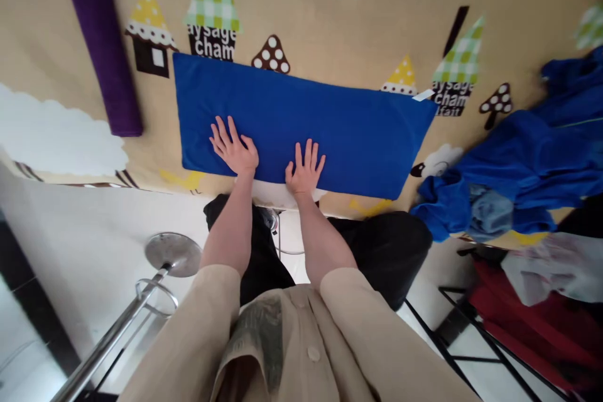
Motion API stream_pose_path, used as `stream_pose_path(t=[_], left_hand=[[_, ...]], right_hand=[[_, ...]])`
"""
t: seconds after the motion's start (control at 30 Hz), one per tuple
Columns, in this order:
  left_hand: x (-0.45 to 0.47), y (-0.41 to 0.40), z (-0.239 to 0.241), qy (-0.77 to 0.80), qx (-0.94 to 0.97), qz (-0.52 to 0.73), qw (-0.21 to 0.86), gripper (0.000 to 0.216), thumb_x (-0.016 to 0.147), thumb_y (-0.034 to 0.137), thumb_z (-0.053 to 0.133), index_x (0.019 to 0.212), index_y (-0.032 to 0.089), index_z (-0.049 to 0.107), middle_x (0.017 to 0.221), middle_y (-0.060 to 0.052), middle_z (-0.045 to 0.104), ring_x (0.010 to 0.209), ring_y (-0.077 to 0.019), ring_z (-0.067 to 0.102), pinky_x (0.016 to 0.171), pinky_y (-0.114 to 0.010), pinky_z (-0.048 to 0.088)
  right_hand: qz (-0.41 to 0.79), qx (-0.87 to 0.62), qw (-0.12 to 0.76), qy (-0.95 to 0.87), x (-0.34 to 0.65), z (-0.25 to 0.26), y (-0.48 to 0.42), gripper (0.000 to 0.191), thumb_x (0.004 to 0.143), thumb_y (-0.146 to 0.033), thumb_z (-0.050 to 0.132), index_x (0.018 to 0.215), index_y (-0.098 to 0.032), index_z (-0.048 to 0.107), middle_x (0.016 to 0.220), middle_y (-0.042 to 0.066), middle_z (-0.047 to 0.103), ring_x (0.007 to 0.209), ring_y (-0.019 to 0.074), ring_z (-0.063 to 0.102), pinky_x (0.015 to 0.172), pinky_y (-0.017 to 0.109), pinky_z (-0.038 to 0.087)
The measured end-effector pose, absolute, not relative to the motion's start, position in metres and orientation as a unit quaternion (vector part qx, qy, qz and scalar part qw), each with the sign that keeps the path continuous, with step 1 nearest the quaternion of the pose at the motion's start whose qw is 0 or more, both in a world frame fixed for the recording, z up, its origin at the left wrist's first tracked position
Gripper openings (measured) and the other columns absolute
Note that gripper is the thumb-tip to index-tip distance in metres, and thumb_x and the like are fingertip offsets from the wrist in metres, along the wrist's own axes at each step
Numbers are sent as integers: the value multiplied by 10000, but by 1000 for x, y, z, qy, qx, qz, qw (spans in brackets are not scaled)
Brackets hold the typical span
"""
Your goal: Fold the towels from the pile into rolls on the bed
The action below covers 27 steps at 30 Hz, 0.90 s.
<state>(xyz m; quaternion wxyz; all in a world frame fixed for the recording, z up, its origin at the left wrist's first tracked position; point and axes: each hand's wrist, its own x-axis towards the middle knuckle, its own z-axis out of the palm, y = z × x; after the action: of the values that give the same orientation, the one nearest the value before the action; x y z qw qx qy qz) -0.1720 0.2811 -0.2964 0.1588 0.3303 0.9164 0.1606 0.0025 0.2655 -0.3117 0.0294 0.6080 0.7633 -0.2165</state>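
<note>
A blue towel (358, 138) lies flat on the patterned tablecloth (301, 6), spread as a long rectangle with a small white label (423, 95) at its upper right edge. My left hand (235, 147) rests on the left half of the towel, palm down with its fingers spread. Near the towel's front edge, right of the left hand, my right hand (305, 169) also lies palm down, fingers apart. Neither hand grips anything.
A rolled purple towel (106, 44) lies on the left of the table. Crumpled blue cloth (518, 144) is heaped on the right. Below the table stand a round-based metal stool (173, 254) at left and red fabric (537, 326) with a clear plastic bag (560, 267) at right.
</note>
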Motion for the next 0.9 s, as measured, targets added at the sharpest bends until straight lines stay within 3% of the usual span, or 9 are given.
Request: stream_pose_path(t=[0.17,0.33,0.5,0.63,0.77,0.9], left_hand=[[-175,279,-303,917,343,137,151,636,1007,309,346,1627,163,346,1724,-84,178,1613,-244,23,1313,-536,54],[-164,279,-304,892,420,123,109,650,1043,340,305,1665,172,226,1739,-79,79,1599,-242,-98,1303,-571,1],[-97,296,-296,696,668,115,236,631,1051,382,334,1658,225,266,1748,-37,45,1604,-256,-80,1314,-551,23],[-60,314,-307,625,726,122,259,616,1062,360,283,1666,253,231,1753,-15,39,1611,-228,-37,1323,-515,61],[-91,319,-320,611,740,133,248,608,1060,336,257,1661,242,245,1750,-30,85,1616,-206,16,1324,-508,84],[-168,306,-318,559,782,105,257,591,1053,376,309,1632,261,336,1733,-40,184,1613,-222,103,1320,-516,95]], right_hand=[[-224,609,27,761,1,-318,262,695,959,-296,379,1641,-185,310,1732,133,173,1614,315,94,1248,672,127],[-241,609,28,755,4,-322,261,717,930,-279,419,1635,-181,326,1730,140,174,1611,329,103,1243,685,130],[-260,617,28,742,1,-331,261,659,973,-291,409,1618,-159,364,1704,157,256,1603,324,154,1255,677,149],[-263,646,38,716,1,-337,260,628,1005,-301,358,1605,-119,390,1671,180,327,1589,336,196,1270,651,176],[-254,618,17,744,3,-333,259,680,969,-345,414,1594,-76,389,1661,222,322,1589,369,177,1241,706,160],[-240,607,-4,758,5,-326,259,669,955,-321,395,1602,-155,391,1696,170,269,1604,339,141,1235,698,150]])
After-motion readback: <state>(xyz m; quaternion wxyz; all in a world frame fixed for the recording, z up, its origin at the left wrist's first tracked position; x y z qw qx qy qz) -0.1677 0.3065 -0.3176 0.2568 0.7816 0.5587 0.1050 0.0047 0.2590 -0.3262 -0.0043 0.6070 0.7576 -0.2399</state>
